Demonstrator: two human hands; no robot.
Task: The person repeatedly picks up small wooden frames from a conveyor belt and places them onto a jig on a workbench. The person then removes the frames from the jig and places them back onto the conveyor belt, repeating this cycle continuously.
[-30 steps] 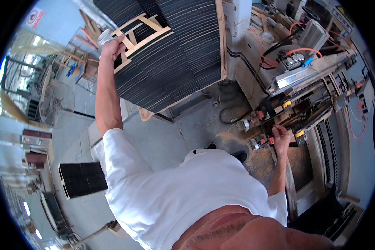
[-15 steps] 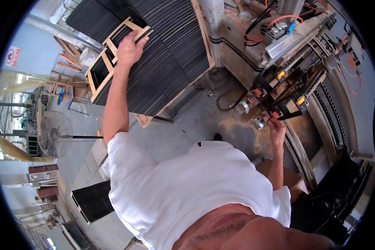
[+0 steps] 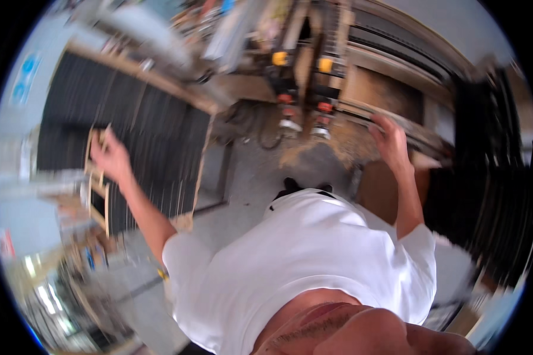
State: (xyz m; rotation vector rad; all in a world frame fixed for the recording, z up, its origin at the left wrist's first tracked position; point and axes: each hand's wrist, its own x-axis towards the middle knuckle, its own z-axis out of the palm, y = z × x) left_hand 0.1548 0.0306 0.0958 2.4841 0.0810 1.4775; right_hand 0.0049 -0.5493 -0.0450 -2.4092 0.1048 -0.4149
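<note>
My left hand [image 3: 111, 158] is at the left, beside a pale wooden frame [image 3: 99, 190] with black inside it. Its fingers are apart and smeared by motion; they look free of the frame. Behind the frame stands a big stack of thin black panels [image 3: 160, 136]. Over on the right, my right hand [image 3: 392, 145] hangs in the air with fingers spread and holding nothing. It is nearest to the machine's twin rails, which carry yellow blocks [image 3: 324, 64] and red clamp-like parts [image 3: 324, 107].
A brown cardboard box [image 3: 380, 188] sits below my right hand. Many dark slats or panels [image 3: 485, 207] are stacked at the far right. Sawdust [image 3: 343, 142] covers part of the floor by the machine. My shoes [image 3: 291, 184] are at the middle.
The view has swung to the right, bringing the machine toward the middle. My right hand has come away from the red clamp-like part. My left hand's grip on the frame has loosened.
</note>
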